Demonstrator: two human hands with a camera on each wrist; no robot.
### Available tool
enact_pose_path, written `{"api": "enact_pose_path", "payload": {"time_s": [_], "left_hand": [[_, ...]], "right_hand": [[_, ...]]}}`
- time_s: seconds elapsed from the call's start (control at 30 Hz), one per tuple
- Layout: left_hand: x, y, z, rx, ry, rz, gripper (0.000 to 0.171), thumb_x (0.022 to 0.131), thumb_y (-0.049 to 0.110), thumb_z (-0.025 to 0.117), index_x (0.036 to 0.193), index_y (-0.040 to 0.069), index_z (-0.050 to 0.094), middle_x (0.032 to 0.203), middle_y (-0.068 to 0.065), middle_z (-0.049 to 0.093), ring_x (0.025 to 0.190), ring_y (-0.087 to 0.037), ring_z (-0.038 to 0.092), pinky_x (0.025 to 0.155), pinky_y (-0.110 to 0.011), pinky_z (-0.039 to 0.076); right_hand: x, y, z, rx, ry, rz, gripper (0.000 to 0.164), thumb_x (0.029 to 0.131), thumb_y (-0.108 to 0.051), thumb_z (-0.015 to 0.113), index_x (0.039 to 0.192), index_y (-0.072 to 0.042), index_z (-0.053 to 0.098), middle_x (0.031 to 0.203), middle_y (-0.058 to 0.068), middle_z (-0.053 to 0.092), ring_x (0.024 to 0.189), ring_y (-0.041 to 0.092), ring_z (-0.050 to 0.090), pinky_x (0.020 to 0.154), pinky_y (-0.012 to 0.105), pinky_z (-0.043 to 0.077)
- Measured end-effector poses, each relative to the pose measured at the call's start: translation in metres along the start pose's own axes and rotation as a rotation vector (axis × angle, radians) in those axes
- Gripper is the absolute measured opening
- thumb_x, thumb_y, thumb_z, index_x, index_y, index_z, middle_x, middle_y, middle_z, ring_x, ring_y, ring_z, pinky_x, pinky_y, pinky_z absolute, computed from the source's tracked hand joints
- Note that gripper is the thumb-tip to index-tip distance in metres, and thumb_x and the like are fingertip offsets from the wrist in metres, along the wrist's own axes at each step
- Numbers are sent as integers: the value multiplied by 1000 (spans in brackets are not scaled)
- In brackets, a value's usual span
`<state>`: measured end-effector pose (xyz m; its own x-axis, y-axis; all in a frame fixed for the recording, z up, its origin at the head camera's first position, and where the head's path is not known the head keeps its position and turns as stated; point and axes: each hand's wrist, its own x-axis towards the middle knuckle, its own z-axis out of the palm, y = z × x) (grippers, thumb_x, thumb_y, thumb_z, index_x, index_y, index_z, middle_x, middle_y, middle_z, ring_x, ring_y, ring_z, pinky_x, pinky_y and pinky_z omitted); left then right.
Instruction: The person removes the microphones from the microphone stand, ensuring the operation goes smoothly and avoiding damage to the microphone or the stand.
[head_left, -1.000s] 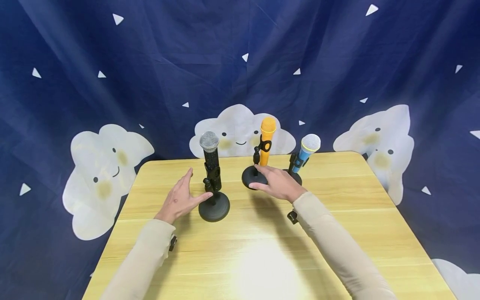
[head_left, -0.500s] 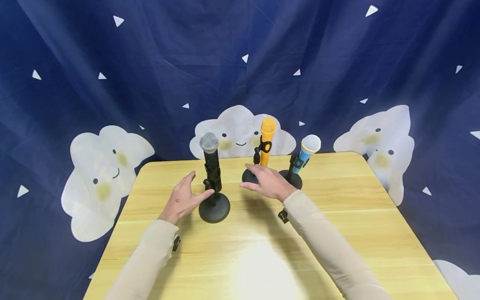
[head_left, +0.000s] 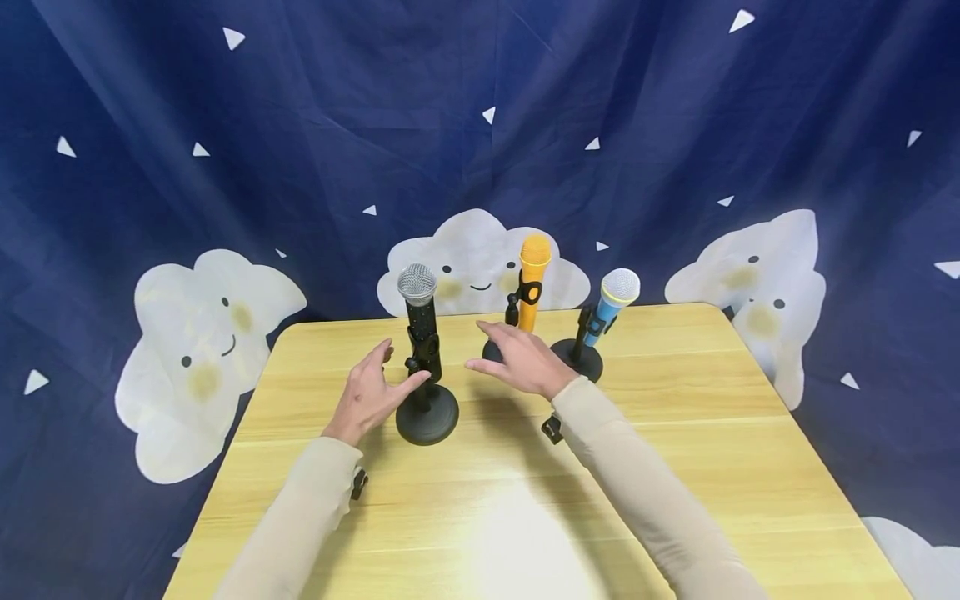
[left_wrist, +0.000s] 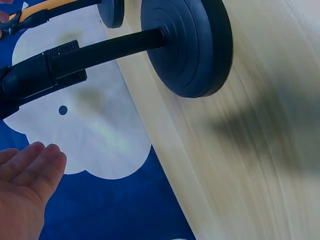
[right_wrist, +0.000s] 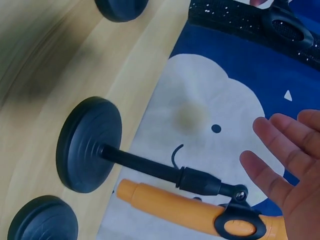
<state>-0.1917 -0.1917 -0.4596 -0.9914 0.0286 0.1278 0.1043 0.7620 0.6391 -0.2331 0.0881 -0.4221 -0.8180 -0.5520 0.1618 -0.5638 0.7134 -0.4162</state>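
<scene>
A black microphone with a silver grille stands upright in a clip on a round-based black stand. Just left of it, my left hand has its fingers extended and thumb spread towards the stand. An orange microphone sits in a similar stand further back. In front of that one hovers my right hand, fingers straight and holding nothing, partly covering its base. In the right wrist view, the fingers are spread near the orange microphone. Whether the left thumb touches its stand I cannot tell.
A blue microphone with a white grille leans in a third black stand at the right. The wooden table ends at a dark blue curtain printed with clouds.
My right hand has moved left, from between the blue and orange microphones to the front of the orange one's base. My left hand has shifted slightly right. The microphones have stayed put.
</scene>
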Motion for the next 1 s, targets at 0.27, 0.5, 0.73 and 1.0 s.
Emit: {"api": "enact_pose_path", "payload": {"time_s": [0.27, 0.5, 0.73, 1.0], "left_hand": [[2, 5, 3, -33, 39, 3, 107, 77, 77, 65, 149, 2, 42, 138, -23, 56, 127, -36, 54, 106, -53, 45], [5, 8, 7, -74, 62, -6, 103, 78, 75, 67, 146, 2, 45, 134, -24, 58, 124, -36, 57, 102, -52, 48], [5, 9, 11, -88, 114, 2, 96, 79, 72, 69, 141, 0, 51, 129, -23, 62, 119, -35, 60, 100, -51, 50], [3, 9, 13, -106, 187, 54, 79, 81, 62, 74, 128, 0, 62, 122, -19, 67, 109, -34, 66, 93, -49, 55]], "right_hand": [[13, -12, 0, 37, 31, -26, 80, 94, -61, 58, 151, -7, 43, 145, 13, 53, 123, 26, 58, 104, 43, 49], [20, -19, -2, 55, 47, -21, 79, 95, -58, 59, 153, -9, 41, 145, 11, 52, 127, 25, 56, 107, 43, 46], [27, -24, 3, 124, 79, 6, 78, 94, -57, 63, 152, -9, 42, 141, 10, 56, 123, 24, 58, 103, 43, 49], [37, -30, 7, 250, 105, -5, 75, 94, -51, 66, 150, -7, 44, 140, 9, 57, 124, 22, 57, 103, 40, 49]]}}
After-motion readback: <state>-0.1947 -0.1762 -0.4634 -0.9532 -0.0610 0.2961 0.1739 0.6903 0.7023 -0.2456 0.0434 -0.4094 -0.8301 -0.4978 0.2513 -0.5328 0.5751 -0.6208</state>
